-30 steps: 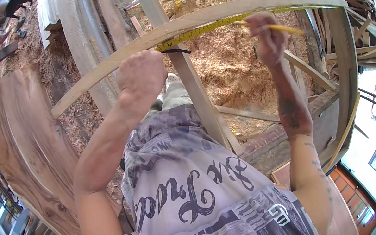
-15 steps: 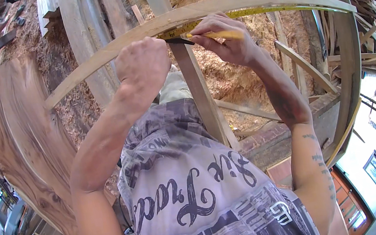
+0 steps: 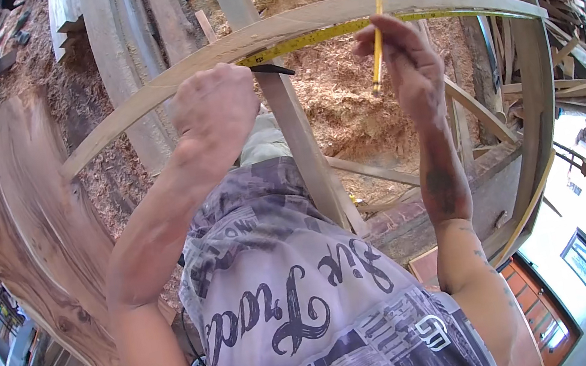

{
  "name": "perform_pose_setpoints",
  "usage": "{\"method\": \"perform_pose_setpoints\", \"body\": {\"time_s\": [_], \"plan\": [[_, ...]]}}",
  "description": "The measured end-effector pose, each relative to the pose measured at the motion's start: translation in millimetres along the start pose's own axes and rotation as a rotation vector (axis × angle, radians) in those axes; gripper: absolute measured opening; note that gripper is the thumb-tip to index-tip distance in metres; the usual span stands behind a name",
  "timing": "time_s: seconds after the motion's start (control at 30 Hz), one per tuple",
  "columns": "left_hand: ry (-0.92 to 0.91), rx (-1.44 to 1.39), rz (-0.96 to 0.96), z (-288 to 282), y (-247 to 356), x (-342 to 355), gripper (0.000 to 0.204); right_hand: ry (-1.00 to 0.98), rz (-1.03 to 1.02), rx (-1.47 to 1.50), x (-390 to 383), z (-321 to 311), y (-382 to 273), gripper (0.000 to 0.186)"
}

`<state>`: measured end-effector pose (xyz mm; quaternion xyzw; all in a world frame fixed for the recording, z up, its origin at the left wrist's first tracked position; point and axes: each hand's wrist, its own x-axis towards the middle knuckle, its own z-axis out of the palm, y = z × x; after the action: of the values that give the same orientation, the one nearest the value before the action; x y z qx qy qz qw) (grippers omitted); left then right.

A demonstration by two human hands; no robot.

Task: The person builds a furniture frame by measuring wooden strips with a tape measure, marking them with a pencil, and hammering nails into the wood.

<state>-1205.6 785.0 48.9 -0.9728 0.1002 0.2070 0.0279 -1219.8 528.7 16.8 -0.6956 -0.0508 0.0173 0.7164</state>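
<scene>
My left hand (image 3: 215, 105) is closed at the near edge of a long narrow wooden board (image 3: 192, 63). It grips a tape measure; the case is hidden in the fist, and a black pointed piece sticks out on its right. The yellow tape blade (image 3: 317, 37) runs from the fist to the right along the board's near edge. My right hand (image 3: 408, 63) is raised near the board's right part, apart from the left. Between its fingers it holds a yellow pencil (image 3: 378, 49), nearly upright in the picture.
An upright-looking timber (image 3: 295, 118) passes beneath the board. Wide brown planks with wavy grain (image 3: 32, 214) lie at the left. A thick beam (image 3: 531, 64) runs down the right, with a heap of scrap wood (image 3: 573, 27) beyond. Wood shavings (image 3: 342, 104) cover the ground.
My right hand has moved right, away from the left fist and the tape's near end. The pencil has swung from lying sideways to nearly upright. My left hand stays about where it was.
</scene>
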Motion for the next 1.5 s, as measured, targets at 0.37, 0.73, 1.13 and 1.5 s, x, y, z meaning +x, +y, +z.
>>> {"method": "perform_pose_setpoints", "body": {"time_s": [0.37, 0.73, 1.13, 1.5], "plan": [[0.051, 0.011, -0.026, 6.7, 0.1, 1.0, 0.018, -0.474, -0.259, -0.246, 29.5, 19.7, 23.9, 0.018], [0.072, 0.001, -0.002, 9.6, -0.7, 3.0, 0.016, -0.483, -0.541, -0.596, 49.1, 38.6, 27.9, 0.02], [0.069, 0.035, 0.003, 5.8, 0.0, 2.4, 0.014, -0.461, -0.559, -0.581, 48.9, 37.0, 34.7, 0.024], [0.094, 0.031, 0.008, 8.0, -0.5, 3.3, 0.014, -0.43, -0.621, -0.601, 52.2, 39.9, 39.2, 0.021]]}}
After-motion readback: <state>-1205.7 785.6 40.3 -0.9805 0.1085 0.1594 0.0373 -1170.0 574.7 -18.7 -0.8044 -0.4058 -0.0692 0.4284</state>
